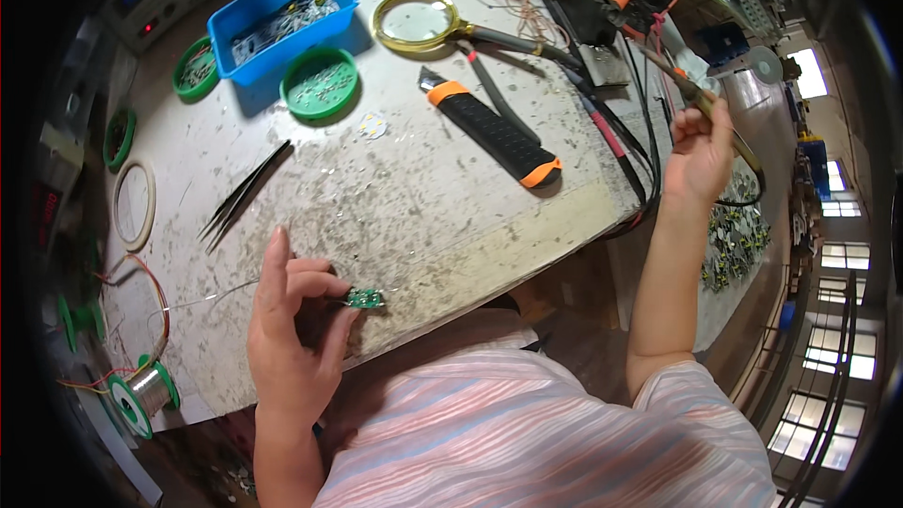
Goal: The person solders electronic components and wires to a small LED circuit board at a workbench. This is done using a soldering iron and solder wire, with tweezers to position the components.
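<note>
Grey and speckled with scuffs, the workbench (395,198) fills the middle of the frame. At the upper left sits a blue plastic bin (282,17) of small parts, with a round green dish (320,83) just below it and another green dish (196,67) to its left. A black and orange utility knife (494,132) lies diagonally at upper centre, and a brass-rimmed magnifying glass (415,22) rests above it, its handle pointing right. Black tweezers (245,195) lie left of centre.

At the lower left of the frame, the left hand (296,339) pinches a small green circuit board (363,298) between thumb and fingertips, the index finger raised; the board is held just over the bench's near edge. A thin strand of solder wire (202,299) runs from this hand toward the spool (141,393) at the lower left corner.

At the upper right, the right hand (701,155) is closed around a soldering iron (687,89), whose shaft slants up and to the left, with its cord (743,198) looping below the wrist. This hand is well apart from the board.
</note>
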The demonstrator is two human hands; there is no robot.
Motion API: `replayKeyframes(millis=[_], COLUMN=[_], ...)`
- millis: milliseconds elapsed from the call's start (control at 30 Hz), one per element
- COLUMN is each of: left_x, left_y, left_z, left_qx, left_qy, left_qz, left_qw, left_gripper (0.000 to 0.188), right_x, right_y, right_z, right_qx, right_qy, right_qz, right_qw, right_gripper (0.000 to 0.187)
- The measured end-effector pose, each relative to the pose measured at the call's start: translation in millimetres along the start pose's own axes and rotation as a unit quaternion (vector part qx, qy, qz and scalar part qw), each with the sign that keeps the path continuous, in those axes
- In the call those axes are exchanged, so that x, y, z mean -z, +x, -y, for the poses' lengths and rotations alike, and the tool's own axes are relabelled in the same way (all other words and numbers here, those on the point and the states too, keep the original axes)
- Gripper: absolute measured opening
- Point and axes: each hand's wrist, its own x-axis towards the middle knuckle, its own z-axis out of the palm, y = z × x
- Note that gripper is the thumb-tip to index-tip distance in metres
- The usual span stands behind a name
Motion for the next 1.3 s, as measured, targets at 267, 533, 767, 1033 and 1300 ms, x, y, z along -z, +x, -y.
replayKeyframes(millis=[267,533,767,1033,1300], left_x=[-1,0,0,2,6], left_y=[-1,-1,0,2,19], left_z=[0,-3,-1,-2,-2], left_qx=[0.009,0.028,0.013,0.048,-0.025], left_qy=[0.012,0.019,0.023,0.043,0.099], left_qz=[-0.001,0.004,0.005,0.007,0.064], left_qw=[1.0,0.999,1.0,0.998,0.993], left_gripper=[0.093,0.09,0.09,0.071,0.049], right_x=[13,31,13,-1,8], right_y=[31,25,6,9,10], right_z=[-30,-32,-12,21,16], right_qx=[-0.055,-0.061,0.284,0.388,0.353], right_qy=[-0.079,-0.118,-0.336,-0.502,-0.544], right_qz=[-0.016,-0.019,0.131,0.385,0.408], right_qw=[0.995,0.991,0.888,0.67,0.643], right_gripper=[0.034,0.033,0.015,0.02,0.019])
